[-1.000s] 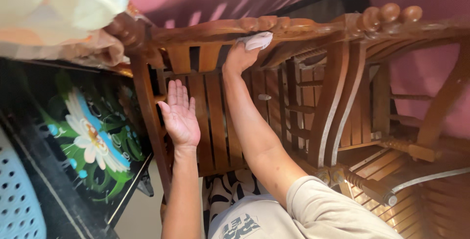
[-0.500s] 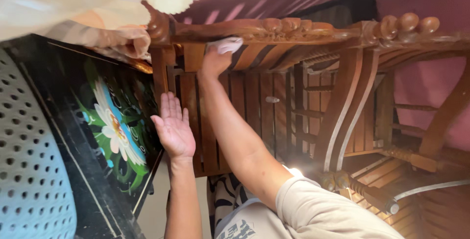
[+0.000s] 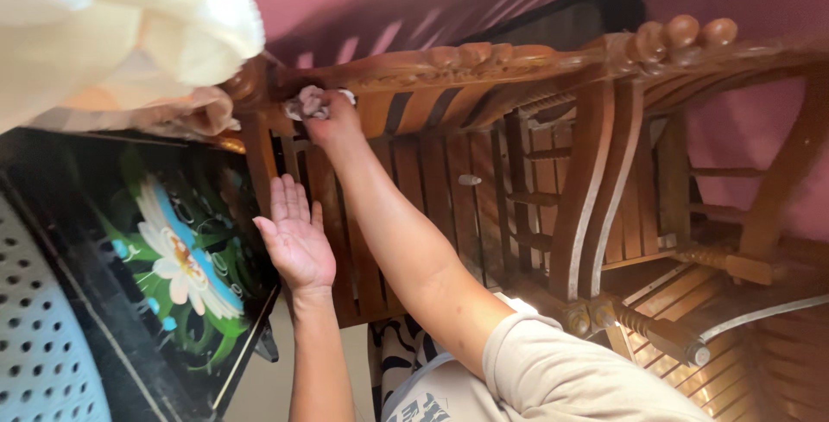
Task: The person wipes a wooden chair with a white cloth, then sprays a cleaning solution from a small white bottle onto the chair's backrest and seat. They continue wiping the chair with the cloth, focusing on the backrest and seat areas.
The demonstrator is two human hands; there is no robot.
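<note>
Carved wooden chair [image 3: 449, 189], slatted back, crumpled pale cloth [image 3: 308, 102] against its top rail.

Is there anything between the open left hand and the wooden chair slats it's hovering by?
Nothing visible. The left hand is open, palm toward the chair slats, with no object between them. The right hand presses a crumpled cloth on the carved top rail.

Head view, close and tilted
The single head-worn camera looks down past both arms at a wooden chair [image 3: 518, 171] near, frame rolled sideways.
</note>
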